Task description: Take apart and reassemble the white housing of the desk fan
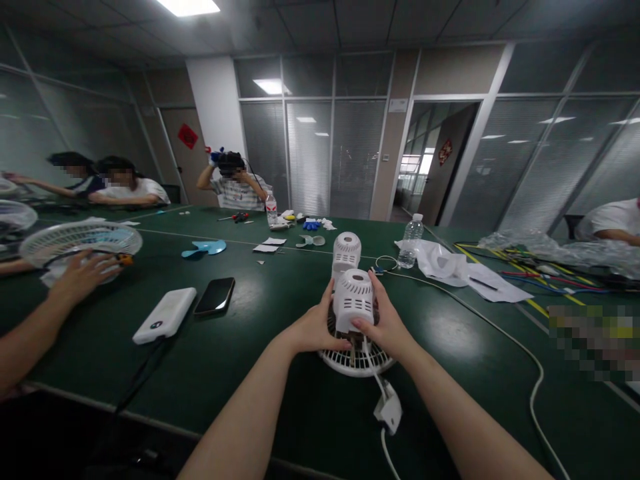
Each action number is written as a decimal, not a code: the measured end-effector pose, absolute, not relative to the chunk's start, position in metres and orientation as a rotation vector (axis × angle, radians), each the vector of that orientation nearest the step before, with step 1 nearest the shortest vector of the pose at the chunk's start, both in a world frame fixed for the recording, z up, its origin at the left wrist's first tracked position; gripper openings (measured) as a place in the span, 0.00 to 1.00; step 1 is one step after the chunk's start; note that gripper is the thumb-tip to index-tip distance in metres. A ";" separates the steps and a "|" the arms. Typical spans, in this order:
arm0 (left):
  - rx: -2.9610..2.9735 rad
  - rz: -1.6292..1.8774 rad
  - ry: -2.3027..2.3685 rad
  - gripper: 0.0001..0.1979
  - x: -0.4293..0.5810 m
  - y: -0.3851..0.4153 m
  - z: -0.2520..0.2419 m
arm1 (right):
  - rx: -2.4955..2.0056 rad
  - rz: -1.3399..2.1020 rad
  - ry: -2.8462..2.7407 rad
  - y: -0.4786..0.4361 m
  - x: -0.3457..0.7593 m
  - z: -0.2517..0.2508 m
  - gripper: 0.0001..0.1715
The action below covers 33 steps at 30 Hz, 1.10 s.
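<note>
A white fan motor housing (353,299) stands on a white round fan grille (356,360) that lies flat on the green table (280,373). My left hand (316,328) grips the housing from the left, thumb up along its side. My right hand (386,321) grips it from the right, fingers curled under its lower edge. A second white housing part (346,252) stands just behind. A white cord with an inline switch (390,408) runs from the fan toward me.
A white power bank (165,315) and a black phone (215,295) lie to the left. A co-worker's hand (83,272) rests on another fan grille (80,241) at far left. A water bottle (411,241), papers (470,272), a blue fan blade (205,248) and cables lie around; people sit at the far side.
</note>
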<state>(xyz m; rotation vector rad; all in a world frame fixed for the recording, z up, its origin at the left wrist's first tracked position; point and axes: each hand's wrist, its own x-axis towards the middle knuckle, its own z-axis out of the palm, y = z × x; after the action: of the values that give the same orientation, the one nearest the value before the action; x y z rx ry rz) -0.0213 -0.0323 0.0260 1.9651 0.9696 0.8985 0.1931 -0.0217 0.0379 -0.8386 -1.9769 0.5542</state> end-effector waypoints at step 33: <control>1.960 1.081 0.986 0.55 -0.012 -0.022 0.011 | -0.865 0.355 -1.841 -0.011 0.191 0.011 0.50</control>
<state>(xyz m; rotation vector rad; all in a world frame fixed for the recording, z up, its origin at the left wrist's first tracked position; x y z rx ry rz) -0.0120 -0.0219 0.0108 1.9596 0.9865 1.0810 0.1911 -0.0109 0.0110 -0.8650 -1.8410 0.3552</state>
